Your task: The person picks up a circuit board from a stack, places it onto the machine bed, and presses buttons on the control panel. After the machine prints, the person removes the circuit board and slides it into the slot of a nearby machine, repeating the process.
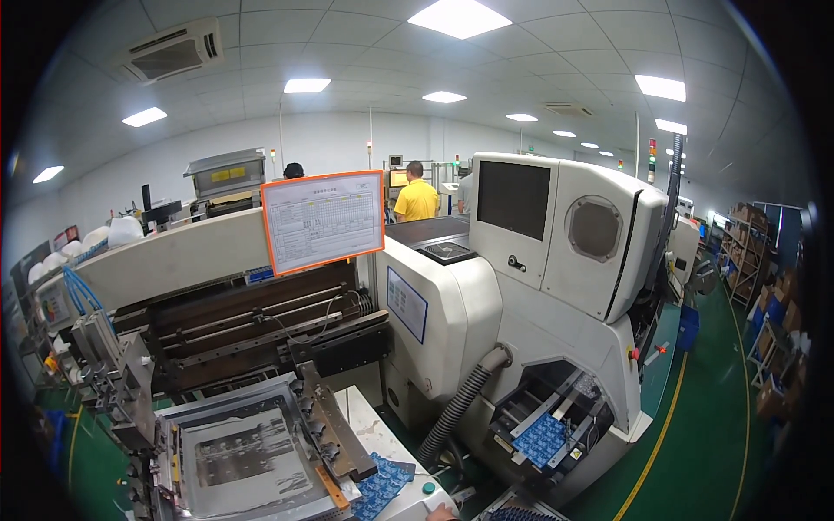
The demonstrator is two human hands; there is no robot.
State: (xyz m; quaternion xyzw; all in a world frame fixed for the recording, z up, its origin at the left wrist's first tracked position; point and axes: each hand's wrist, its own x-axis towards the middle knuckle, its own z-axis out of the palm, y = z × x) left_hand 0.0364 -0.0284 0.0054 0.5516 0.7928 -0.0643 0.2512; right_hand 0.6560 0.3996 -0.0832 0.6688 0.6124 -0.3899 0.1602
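Observation:
Only a small part of one hand shows, at the bottom edge; it looks to be my right hand (441, 513). It is beside a green push button (428, 488) on the corner of a white machine table (369, 425). Its fingers are mostly cut off, so their grip is hidden. My left hand is out of view. Left of the button, blue patterned circuit-board panels (382, 488) lie on the table. Farther left is a framed printing screen (248, 447) smeared with grey paste, with a metal squeegee bar (334, 425) along its right side.
Another blue panel (540, 441) lies on rails in the opening of a large white machine (556, 321). A ribbed hose (460, 408) runs down between the machines. An orange-framed sheet (323, 221) stands behind the screen. A person in yellow (417, 201) is farther back; shelves (745, 243) line the right.

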